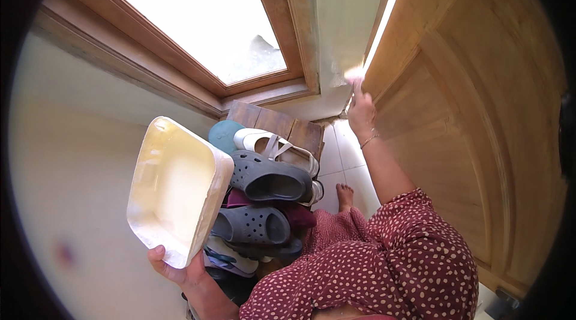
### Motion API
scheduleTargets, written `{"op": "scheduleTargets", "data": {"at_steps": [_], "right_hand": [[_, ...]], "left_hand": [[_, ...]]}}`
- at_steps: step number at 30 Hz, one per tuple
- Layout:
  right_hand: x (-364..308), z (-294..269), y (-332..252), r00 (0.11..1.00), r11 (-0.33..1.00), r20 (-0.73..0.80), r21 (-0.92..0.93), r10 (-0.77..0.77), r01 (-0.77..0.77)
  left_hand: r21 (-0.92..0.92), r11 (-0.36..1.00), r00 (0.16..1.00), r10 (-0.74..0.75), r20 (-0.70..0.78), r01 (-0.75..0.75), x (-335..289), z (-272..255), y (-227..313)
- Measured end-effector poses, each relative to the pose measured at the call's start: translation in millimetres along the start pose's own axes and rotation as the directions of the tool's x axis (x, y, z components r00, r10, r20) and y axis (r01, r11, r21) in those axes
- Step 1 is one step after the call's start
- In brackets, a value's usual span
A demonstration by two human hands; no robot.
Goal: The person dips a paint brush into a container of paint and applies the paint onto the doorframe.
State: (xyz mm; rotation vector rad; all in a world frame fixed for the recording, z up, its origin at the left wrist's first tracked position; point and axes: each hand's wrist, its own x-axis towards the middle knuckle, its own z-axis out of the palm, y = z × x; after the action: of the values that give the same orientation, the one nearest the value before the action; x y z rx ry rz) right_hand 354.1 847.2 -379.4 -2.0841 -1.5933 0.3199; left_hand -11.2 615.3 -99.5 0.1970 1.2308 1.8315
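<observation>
Fingers of the left hand [174, 269] clamp the cream plastic tray [174, 188] beside the shoe rack [303, 131]; right hand [360, 110] grips the wooden door [456, 110] edge.

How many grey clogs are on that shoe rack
2. One grey clog lies on the upper part of the shoe rack, below the white sandal; the other sits lower, nearer the tray. More could be hidden behind the tray.
</observation>
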Motion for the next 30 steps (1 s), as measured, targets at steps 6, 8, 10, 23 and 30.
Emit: {"op": "scheduleTargets", "data": {"at_steps": [6,8,10,23,30], "right_hand": [[34,19,30,0.928,0.985,0.34,-0.022,-0.151,0.168],[43,-57,-32,0.94,0.989,0.323,-0.064,-0.107,0.135],[35,-113,-47,0.968,0.979,0.164,0.114,-0.189,0.171],[-3,-15,-44,0.943,0.982,-0.291,0.05,-0.162,0.184],[-8,54,9,0.938,1.0,0.346,-0.029,0.0,0.011]], "left_hand": [[0.013,1.0,0.999,0.005,0.05,-0.006,-13,16,-18],[0.009,1.0,0.998,0.026,0.059,-0.026,-24,10,-20],[0.009,0.999,0.996,0.036,0.087,-0.037,-31,3,-17],[-0.005,0.997,0.997,0.076,0.002,-0.076,-30,-29,5],[-0.021,0.998,0.998,0.063,0.006,-0.063,-2,-22,5]]}}
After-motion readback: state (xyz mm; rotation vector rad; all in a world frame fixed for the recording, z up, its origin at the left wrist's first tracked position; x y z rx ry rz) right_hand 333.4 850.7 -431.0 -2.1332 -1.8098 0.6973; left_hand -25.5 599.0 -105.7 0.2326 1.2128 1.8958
